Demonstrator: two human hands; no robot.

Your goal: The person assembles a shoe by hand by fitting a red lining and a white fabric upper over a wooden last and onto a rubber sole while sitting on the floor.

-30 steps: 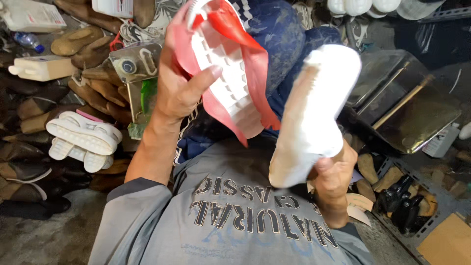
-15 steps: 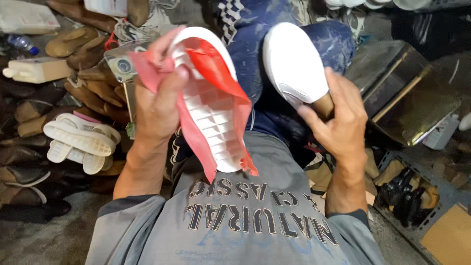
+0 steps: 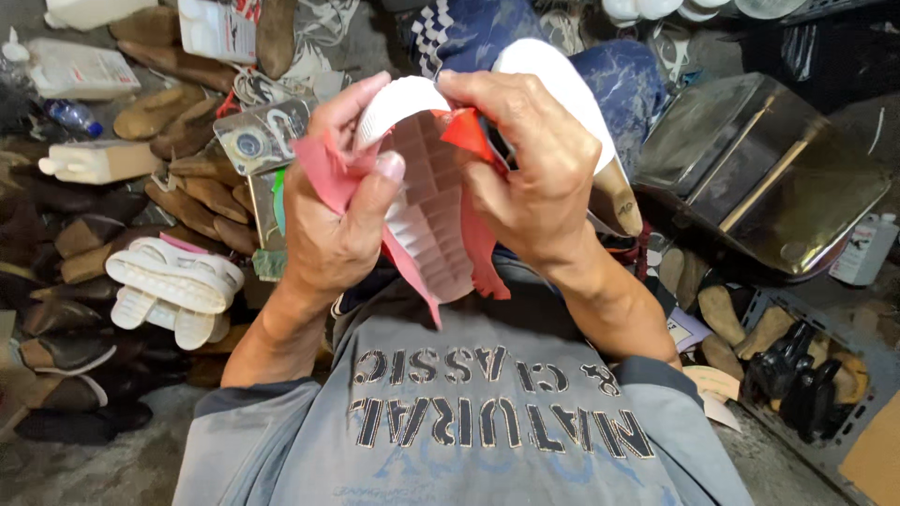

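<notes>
Both hands are clamped on one white shoe sole (image 3: 427, 201), held up in front of the person's chest with its ribbed underside facing the camera. On that sole the left hand (image 3: 333, 220) grips the left edge, thumb laid flat across the red upper (image 3: 323, 173) that hangs loose along that side. The right hand (image 3: 530, 164) closes over the top right of the sole, fingers curled around the toe and pressing another flap of red material against it. Strips of the red upper trail down past the heel end of the sole.

Behind the sole, tucked under the right hand, sits a white shoe form (image 3: 572, 103) with a tan wooden end poking out at lower right. Below the sole is the person's grey shirt (image 3: 469, 412), and above it the blue patterned trousers (image 3: 487, 33).

Left of the sole, on the floor, lie two more white soles (image 3: 169, 286), side by side, among a heap of brown wooden shoe forms (image 3: 202, 201). Further left of the sole are a white plastic bottle (image 3: 98, 161) and a white jug (image 3: 80, 70). Right of the sole stands a dark metal box (image 3: 759, 169), and below that a crate holding black shoe parts (image 3: 797, 370).
</notes>
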